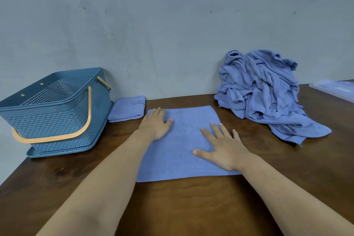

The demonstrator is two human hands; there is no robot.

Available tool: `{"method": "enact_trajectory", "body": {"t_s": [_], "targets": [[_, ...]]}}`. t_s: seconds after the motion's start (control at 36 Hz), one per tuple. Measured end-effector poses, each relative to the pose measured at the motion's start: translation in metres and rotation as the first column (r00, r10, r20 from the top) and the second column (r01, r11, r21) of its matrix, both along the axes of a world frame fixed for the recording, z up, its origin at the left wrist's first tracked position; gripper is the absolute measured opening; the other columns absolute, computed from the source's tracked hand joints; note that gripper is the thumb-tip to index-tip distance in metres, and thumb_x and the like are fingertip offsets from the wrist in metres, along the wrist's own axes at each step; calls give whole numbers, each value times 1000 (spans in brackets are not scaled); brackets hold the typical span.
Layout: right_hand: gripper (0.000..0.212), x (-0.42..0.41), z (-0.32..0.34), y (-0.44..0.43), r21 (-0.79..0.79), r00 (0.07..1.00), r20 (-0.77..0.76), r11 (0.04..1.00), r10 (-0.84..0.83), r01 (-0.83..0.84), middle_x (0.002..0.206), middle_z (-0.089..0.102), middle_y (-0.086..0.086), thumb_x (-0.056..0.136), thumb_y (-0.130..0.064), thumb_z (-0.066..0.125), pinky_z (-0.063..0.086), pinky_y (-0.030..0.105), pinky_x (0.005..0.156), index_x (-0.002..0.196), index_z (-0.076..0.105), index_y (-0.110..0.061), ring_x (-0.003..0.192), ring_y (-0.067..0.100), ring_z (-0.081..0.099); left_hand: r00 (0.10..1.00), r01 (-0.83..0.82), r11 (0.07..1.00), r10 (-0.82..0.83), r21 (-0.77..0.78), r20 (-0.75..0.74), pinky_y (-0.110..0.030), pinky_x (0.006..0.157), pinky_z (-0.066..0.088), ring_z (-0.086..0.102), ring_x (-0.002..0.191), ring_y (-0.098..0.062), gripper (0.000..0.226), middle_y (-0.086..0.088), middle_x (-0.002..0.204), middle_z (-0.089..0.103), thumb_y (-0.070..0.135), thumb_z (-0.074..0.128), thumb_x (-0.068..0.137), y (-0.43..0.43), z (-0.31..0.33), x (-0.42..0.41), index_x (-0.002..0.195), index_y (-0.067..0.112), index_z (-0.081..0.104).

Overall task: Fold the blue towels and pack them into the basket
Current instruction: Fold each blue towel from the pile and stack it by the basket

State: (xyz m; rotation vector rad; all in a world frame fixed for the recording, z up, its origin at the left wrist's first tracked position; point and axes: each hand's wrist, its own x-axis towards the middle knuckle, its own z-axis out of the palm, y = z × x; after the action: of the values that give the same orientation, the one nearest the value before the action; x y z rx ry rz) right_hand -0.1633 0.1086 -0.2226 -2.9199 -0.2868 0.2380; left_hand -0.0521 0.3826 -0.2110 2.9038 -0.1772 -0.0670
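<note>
On the dark brown wooden bench, in front of the person, one square blue terry towel is lying spread out flat, and both hands are resting on it with straight fingers, gripping nothing: the left hand is pressing near the far left corner and the right hand is lying nearer the right edge, palm down. I judge that the person is smoothing this towel so that the first fold can begin. The task seems to be only at its start. One small folded blue towel is sitting just beside the blue perforated plastic basket with the orange handle, at the left of the bench, but it is not yet packed, and inside the basket no towel is showing in the part I can see. At the right, near the wall, a big heap of crumpled blue towels is waiting, all unfolded. So most of the folding, and all of the packing, is remaining to do.
</note>
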Motion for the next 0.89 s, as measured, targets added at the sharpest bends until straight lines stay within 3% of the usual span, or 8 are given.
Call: {"method": "enact_trajectory", "body": {"t_s": [0.06, 0.14, 0.25, 0.36, 0.47, 0.56, 0.64, 0.89], "targets": [[115, 0, 0, 0, 0, 1000, 0, 1000, -1, 1, 174, -21, -9, 69, -109, 15, -10, 60, 128, 164, -9, -50, 159, 18, -25, 996, 30, 999, -27, 41, -83, -47, 132, 2, -4, 164, -20, 75, 2, 178, -2, 66, 22, 108, -1, -5, 5, 171, 28, 7], [114, 1, 1, -1, -4, 1000, 4, 1000, -2, 2, 175, -20, -8, 70, -109, 16, -9, 60, 128, 165, -9, -49, 160, 19, -24, 994, 29, 998, -23, 61, -103, -49, 132, -2, -7, 164, -20, 74, 1, 178, -6, 65, 18, 108, -1, -6, 8, 171, 28, 4], [114, 0, 2, 0, -12, 1000, 8, 1000, 4, -4, 175, -20, -7, 71, -108, 17, -8, 61, 128, 165, -8, -49, 160, 20, -24, 999, 7, 991, -11, 135, 34, -53, 131, 4, 1, 164, -26, 66, -4, 178, 6, 52, 21, 112, -8, -3, -17, 169, 19, 14], [112, -1, 2, -1, -34, 1000, 12, 999, 13, -13, 175, -19, -7, 73, -107, 14, -10, 62, 127, 166, -7, -47, 161, 21, -22, 988, 150, 988, -149, -19, 34, -50, 132, 3, -2, 164, -18, 64, 6, 178, 6, 57, 23, 111, -32, -5, -87, 169, 29, 18], [88, -11, 6, 11, -144, 973, 184, 983, 136, -110, 177, -10, -4, 94, -86, 11, -7, 62, 128, 168, 3, -40, 162, 24, -14, 978, 210, 978, -210, -6, -9, -47, 132, -1, -8, 163, -11, 71, 15, 177, -2, 71, 21, 105, -31, -14, -140, 168, 41, 10], [75, -32, 2, 38, -52, 973, 115, 979, 200, -195, 177, -11, -8, 101, -74, 14, -4, 54, 130, 168, 2, -41, 162, 17, -14, 982, 188, 981, -188, 41, 6, -45, 132, -2, -10, 163, -11, 66, 15, 177, -5, 64, 19, 108, -24, -16, -153, 169, 41, 5], [75, -44, -8, 44, -25, 977, 83, 981, 195, -194, 175, -18, -13, 101, -79, 15, -5, 50, 131, 165, -6, -48, 161, 14, -19, 982, 191, 980, -191, 63, -6, -44, 132, -4, -14, 162, -10, 62, 15, 176, -12, 60, 15, 110, -12, -18, -160, 168, 44, -1], [77, -53, -6, -23, 31, 992, 59, 993, 116, -118, 172, -22, -20, 94, -89, 14, -5, 40, 132, 161, -7, -59, 156, -1, -25, 990, 140, 989, -139, 56, -29, -37, 131, -9, -24, 157, -4, 74, 18, 172, -23, 81, 11, 99, 26, -18, -172, 164, 52, -10]]}}
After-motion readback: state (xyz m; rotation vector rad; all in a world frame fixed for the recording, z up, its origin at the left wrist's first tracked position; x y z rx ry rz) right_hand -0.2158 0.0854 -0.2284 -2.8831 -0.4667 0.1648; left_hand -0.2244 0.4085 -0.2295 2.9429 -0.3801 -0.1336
